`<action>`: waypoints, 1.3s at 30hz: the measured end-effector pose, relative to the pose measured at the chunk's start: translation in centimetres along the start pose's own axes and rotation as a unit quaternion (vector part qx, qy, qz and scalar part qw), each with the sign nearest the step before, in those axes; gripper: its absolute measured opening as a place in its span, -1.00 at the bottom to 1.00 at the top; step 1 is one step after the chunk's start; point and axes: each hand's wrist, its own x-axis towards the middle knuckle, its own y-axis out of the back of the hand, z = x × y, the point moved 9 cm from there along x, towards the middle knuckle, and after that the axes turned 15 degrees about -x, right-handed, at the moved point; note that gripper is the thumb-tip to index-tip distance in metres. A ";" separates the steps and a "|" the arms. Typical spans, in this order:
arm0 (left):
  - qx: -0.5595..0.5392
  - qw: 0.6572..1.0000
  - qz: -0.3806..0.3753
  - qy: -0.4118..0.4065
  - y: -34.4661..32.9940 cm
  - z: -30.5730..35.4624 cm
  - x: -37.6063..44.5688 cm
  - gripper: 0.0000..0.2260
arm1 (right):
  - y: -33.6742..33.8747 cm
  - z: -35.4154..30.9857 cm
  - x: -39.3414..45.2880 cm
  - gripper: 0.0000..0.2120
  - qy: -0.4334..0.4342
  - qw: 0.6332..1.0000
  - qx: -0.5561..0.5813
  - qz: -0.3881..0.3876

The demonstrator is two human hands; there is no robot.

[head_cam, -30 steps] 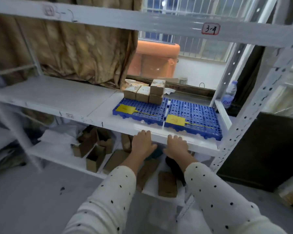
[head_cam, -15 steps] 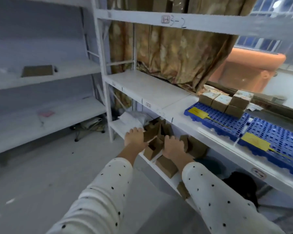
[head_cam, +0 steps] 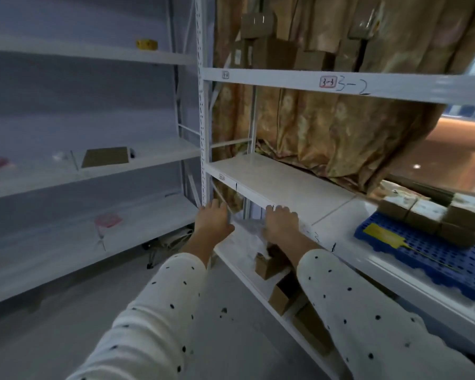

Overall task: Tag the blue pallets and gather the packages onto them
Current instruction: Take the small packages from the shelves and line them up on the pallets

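A blue pallet [head_cam: 436,253] lies on the middle shelf at the right edge, with a yellow tag [head_cam: 381,238] on its near corner. Several brown packages [head_cam: 433,218] are stacked at its back. More brown packages [head_cam: 274,266] sit on the lower shelf under my right arm. My left hand [head_cam: 211,219] is held out in front of the rack's white upright, fingers loosely curled, holding nothing. My right hand [head_cam: 281,222] hovers at the front edge of the middle shelf [head_cam: 280,185], fingers bent down, also empty. Both sleeves are white with black dots.
A second white rack [head_cam: 93,171] stands to the left, holding a flat brown box [head_cam: 104,157], a pink item [head_cam: 108,220] and a yellow object [head_cam: 146,44] up top. A brown curtain [head_cam: 340,133] hangs behind the shelves. Grey floor [head_cam: 66,311] lies below.
The view has swung left, away from the two tagged pallets toward the left rack. Both hands have stayed out in front, empty, and now sit by the bare part of the middle shelf.
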 end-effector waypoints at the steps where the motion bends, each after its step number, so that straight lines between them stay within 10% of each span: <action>1: -0.003 1.000 0.011 -0.006 1.4 0.0 1.3 -0.53 | 1.6 0.4 1.3 -0.56 -0.013 1.000 -0.001 0.010; 18: 0.011 0.964 0.217 -0.155 23.9 9.8 26.1 -0.50 | 27.0 11.0 20.8 -0.58 -0.145 0.958 -0.071 0.238; 39: -0.108 0.940 0.146 -0.290 24.2 14.6 48.5 -0.50 | 29.4 22.2 36.1 -0.59 -0.362 0.892 -0.134 0.237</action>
